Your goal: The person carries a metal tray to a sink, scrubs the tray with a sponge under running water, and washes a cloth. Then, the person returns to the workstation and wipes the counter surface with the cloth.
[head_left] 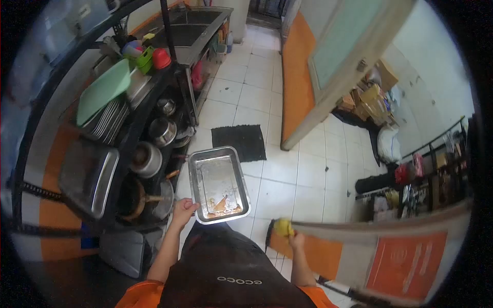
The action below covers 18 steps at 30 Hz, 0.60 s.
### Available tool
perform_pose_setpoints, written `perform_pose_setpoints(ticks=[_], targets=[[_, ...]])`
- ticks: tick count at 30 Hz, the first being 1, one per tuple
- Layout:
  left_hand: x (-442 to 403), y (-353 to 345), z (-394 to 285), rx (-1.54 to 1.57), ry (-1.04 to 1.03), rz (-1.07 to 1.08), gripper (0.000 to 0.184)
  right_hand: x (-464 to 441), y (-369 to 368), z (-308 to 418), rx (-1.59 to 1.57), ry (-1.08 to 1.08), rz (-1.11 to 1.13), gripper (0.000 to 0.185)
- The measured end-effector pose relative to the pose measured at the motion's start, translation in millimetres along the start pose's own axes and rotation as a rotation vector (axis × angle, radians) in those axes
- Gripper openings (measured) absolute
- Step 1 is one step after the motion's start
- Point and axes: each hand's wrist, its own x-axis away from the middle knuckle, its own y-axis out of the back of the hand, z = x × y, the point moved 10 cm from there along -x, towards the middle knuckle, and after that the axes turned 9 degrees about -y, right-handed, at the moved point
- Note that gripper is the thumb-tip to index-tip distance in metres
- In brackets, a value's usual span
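Observation:
My left hand (185,212) grips the near left corner of a rectangular metal tray (197,174), its fingers closed on the rim. The tray is held out in front of my dark apron, with brown liquid or residue pooled at its near end. To the right, my right hand (296,239) is closed around a yellow cloth (283,226), which looks slightly blurred. That hand is apart from the tray, close to the end of a low partition.
Left of me a black shelf rack holds pots (163,131), plates and a green tray (105,91). A dark mat (239,142) lies on the tiled floor ahead. A sink (187,31) stands at the far left. An open door (349,66) and cardboard boxes (374,97) are at right.

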Motion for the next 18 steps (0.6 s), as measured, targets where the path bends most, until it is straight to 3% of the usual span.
perform_pose_setpoints(ticks=[1,4,5,8,9,10,11,12,14,18], targets=[[-29,-6,-25,-0.035,-0.006,-0.007,0.024,-43,22,54,0.036,-0.002,-0.005,0.032],[-130,-26,-68,-0.095,-0.094,-0.003,0.023,-131,69,180,-0.241,0.111,-0.073,0.023],[-170,-38,-73,0.056,-0.087,0.034,0.023,-153,67,192,-0.304,0.068,-0.089,0.021],[-291,-65,-138,0.058,-0.134,0.071,0.019,-231,20,178,-0.473,0.039,-0.16,0.018],[-337,-72,-160,0.042,-0.179,0.071,0.019,-238,-1,176,-0.317,-0.135,-0.094,0.019],[-376,-78,-177,0.021,-0.21,0.068,0.018,-245,-33,160,-0.624,-0.159,0.015,0.02],[-409,-81,-219,-0.08,-0.25,0.029,0.021,-237,-31,169,-0.258,-0.285,-0.003,0.025],[-443,-84,-265,-0.189,-0.296,-0.008,0.023,-234,-38,182,-0.122,-0.352,0.04,0.025],[-533,-81,-295,0.161,-0.225,0.012,0.03,-245,-51,210,-0.097,-0.411,0.109,0.025],[-689,-39,-395,0.294,-0.216,-0.224,0.036,-326,-55,283,-0.095,-0.455,0.14,0.025]])
